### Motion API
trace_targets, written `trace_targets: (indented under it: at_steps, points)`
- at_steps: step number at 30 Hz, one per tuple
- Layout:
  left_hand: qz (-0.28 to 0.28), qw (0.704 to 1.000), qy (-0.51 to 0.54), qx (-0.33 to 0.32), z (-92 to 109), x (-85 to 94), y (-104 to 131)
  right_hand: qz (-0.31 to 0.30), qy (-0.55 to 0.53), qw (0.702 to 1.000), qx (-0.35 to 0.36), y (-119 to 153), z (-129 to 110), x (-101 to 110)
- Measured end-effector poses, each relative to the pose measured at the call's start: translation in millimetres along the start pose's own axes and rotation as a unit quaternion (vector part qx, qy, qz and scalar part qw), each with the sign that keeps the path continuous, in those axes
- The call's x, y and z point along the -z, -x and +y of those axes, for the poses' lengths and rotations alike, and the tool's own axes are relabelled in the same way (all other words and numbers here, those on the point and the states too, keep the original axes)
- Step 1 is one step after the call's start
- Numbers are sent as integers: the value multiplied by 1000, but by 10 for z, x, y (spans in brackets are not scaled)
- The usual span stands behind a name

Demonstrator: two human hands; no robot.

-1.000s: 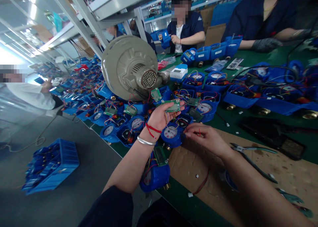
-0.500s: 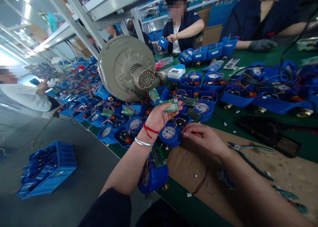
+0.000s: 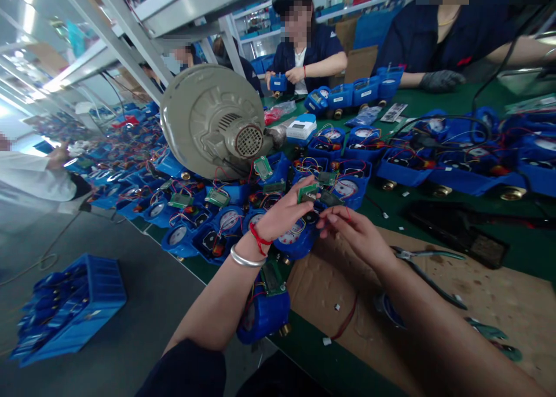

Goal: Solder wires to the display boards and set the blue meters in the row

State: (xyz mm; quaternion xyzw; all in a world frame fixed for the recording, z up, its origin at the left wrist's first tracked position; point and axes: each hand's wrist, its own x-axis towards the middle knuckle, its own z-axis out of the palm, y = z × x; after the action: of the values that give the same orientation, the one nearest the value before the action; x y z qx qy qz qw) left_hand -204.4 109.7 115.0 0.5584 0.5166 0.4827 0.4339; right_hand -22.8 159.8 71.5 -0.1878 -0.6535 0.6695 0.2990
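My left hand (image 3: pixel 282 214), with a red cord and silver bangle at the wrist, grips a small green circuit board (image 3: pixel 306 193), now tilted on edge. Beneath it sits a blue water meter (image 3: pixel 297 246) with a round dial, partly hidden by the hand. Beside that meter's right side, my right hand (image 3: pixel 354 229) has its fingertips pinched around a thin red wire (image 3: pixel 348 212). Another blue meter (image 3: pixel 266 316) with a green display board (image 3: pixel 273 278) on top stands nearer to me.
A large grey blower (image 3: pixel 212 121) stands behind the meters. Pliers (image 3: pixel 428 269) and loose wires (image 3: pixel 345 321) lie on the cardboard (image 3: pixel 321 287) at right. A blue crate (image 3: pixel 104 287) is on the floor at left. Across the table, a co-worker (image 3: pixel 304 55) holds a blue part.
My left hand has turned the circuit board from facing up to tilted on edge. My right hand has shifted slightly up, closer to the left fingers. The view has swung slightly.
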Motion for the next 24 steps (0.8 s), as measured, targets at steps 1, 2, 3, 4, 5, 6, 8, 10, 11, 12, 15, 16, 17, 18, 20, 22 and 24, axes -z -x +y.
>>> trace_targets:
  at_steps: [1,2,3,4,5,6,8,10,11,12,15,16,17,18,20,22,24]
  points:
    - [0,998,-65,-24,-1,-24,-7,8,-4,1000,5,-2,9,10]
    - [1,992,-121,-47,-1,-53,-13,14,-8,1000,9,-4,19,22]
    - [3,984,-166,-67,0,-86,-18,19,-9,1000,14,-4,29,34]
    - [4,976,-199,-83,1,-122,-19,23,-8,999,20,-5,37,45]
    - [3,970,-223,-93,1,-160,-15,26,-4,999,28,-5,42,54]
    - [0,965,-241,-100,1,-199,-6,27,5,999,35,-6,45,60]
    - [-12,957,-271,-105,1,-267,19,37,32,998,45,-12,41,60]
    - [-30,950,-294,-104,1,-311,40,55,60,996,37,-20,32,48]
    - [-36,948,-299,-103,4,-320,45,64,68,995,27,-24,28,40]
    - [-37,948,-298,-102,8,-317,45,73,70,995,18,-27,26,34]
    - [-28,964,-252,-85,31,-250,30,96,48,994,15,-34,37,36]
    - [-28,971,-224,-74,38,-211,24,100,37,994,18,-36,46,44]
    - [-31,979,-191,-60,42,-169,18,103,29,994,20,-37,57,54]
    - [-35,986,-155,-43,41,-126,14,104,26,994,20,-38,67,67]
    - [-40,996,-81,-4,27,-47,5,99,31,994,19,-40,82,89]
    - [-36,999,-23,28,0,8,-5,96,40,994,25,-41,86,104]
    - [-21,999,3,38,-25,36,-20,96,50,994,31,-40,81,112]
